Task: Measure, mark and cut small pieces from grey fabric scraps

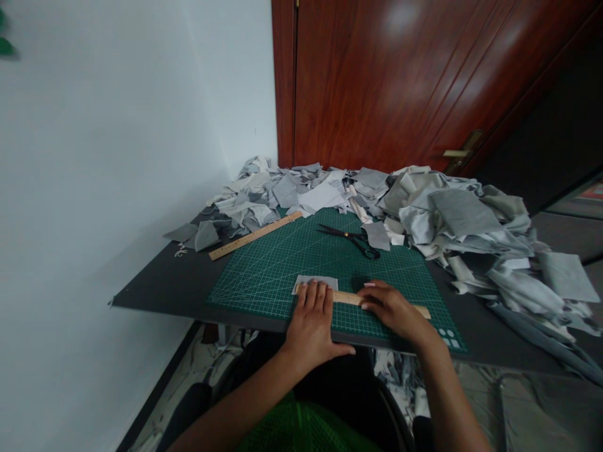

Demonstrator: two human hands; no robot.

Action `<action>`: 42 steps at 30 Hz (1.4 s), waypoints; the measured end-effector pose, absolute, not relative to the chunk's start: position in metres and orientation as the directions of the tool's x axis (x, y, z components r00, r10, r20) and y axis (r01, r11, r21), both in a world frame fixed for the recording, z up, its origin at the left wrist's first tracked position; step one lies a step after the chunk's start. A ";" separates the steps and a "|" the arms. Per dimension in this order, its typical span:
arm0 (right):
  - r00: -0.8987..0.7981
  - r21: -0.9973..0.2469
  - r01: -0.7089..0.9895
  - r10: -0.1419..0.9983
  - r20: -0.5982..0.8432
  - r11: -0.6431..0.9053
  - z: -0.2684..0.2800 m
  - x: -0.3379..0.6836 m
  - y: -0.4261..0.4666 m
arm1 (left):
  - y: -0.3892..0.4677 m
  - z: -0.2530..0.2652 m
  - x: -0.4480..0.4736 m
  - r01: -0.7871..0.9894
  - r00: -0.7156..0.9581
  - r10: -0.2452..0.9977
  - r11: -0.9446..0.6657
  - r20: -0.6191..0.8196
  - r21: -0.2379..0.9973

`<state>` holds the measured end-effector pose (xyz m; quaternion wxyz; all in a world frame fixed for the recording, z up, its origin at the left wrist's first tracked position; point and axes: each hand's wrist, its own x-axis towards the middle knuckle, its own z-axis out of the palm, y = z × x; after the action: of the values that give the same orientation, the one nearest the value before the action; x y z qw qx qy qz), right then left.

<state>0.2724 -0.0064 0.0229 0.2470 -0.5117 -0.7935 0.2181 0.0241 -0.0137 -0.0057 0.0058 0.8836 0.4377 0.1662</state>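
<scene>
My left hand [308, 326] lies flat with fingers stretched out, pressing on the left end of a wooden ruler [347, 297] over a small grey fabric piece [318, 280]. Its thumb points out to the right. My right hand [393, 309] curls over the same ruler farther right, with thumb and fingers closed around its edges. A small pink spot shows at the right fingertips; I cannot tell whether it is a nail or an object. Beneath everything is a green cutting mat [268, 270] with a printed grid. Black scissors [351, 236] lie partly spread beyond my hands.
A second wooden ruler [254, 236] lies slanted at the mat's left edge. Piled fabric scraps [325, 191] line the back of the dark table [160, 285], and a bigger heap [466, 213] covers the right side. A white wall [141, 125] stands left, a wooden door [377, 88] behind.
</scene>
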 end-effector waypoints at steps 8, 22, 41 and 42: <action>-0.364 -0.596 0.706 0.918 0.157 0.382 0.020 0.274 -0.005 | -0.013 -0.008 0.023 0.744 0.590 0.749 -0.649 0.300 0.157; -0.351 -0.597 0.706 0.920 0.173 0.381 0.021 0.271 -0.007 | -0.014 -0.011 0.022 0.740 0.598 0.737 -0.659 0.316 0.134; -0.365 -0.607 0.706 0.922 0.131 0.366 0.015 0.276 -0.005 | -0.014 -0.010 0.021 0.726 0.604 0.732 -0.668 0.316 0.160; -0.365 -0.607 0.705 0.922 0.133 0.366 0.016 0.276 -0.005 | -0.013 -0.009 0.021 0.718 0.605 0.730 -0.673 0.318 0.178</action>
<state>0.2756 -0.0050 0.0159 0.2337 -0.5130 -0.7928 0.2317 0.0207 -0.0135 -0.0090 0.0160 0.8956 0.4043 0.1848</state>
